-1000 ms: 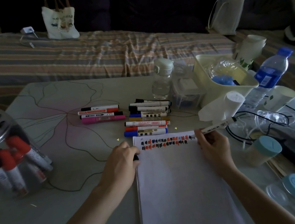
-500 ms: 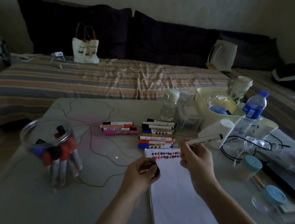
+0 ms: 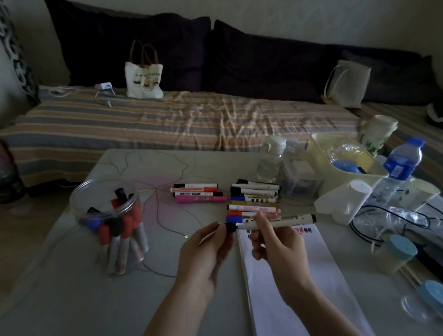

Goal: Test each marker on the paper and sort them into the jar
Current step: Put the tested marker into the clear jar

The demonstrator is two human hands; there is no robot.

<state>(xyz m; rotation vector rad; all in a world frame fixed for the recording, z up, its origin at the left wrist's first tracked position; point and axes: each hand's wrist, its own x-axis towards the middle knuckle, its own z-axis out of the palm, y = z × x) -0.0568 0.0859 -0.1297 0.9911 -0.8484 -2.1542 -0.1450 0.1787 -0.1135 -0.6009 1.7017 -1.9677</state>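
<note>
Just above the top edge of the paper [image 3: 290, 281], the right hand [image 3: 277, 245] holds a white-barrelled marker [image 3: 280, 221] level, its fingers and thumb curled round the barrel, the tip end pointing left. The left hand [image 3: 206, 254] pinches the black cap [image 3: 230, 227] between thumb and fingertips, right at the marker's tip; whether the cap is touching the tip or just short of it cannot be told. Coloured test marks [image 3: 303, 230] show along the paper's top edge, partly hidden behind the right hand. This looks like the recapping step: the marker seems to have been tried and now needs closing before it is sorted. The next move calls for lining the cap's mouth up with the tip along the barrel's axis and pressing it home until it seats, then carrying the marker to the clear jar [image 3: 111, 224], which stands well to the left of the paper and already holds a bundle of red-, black- and blue-capped markers standing cap-up. A row of untested markers [image 3: 254, 199] lies just beyond the paper's top edge, and a second small group with a pink marker [image 3: 200, 200] lies between that row and the jar, so much of the task appears to remain.
</note>
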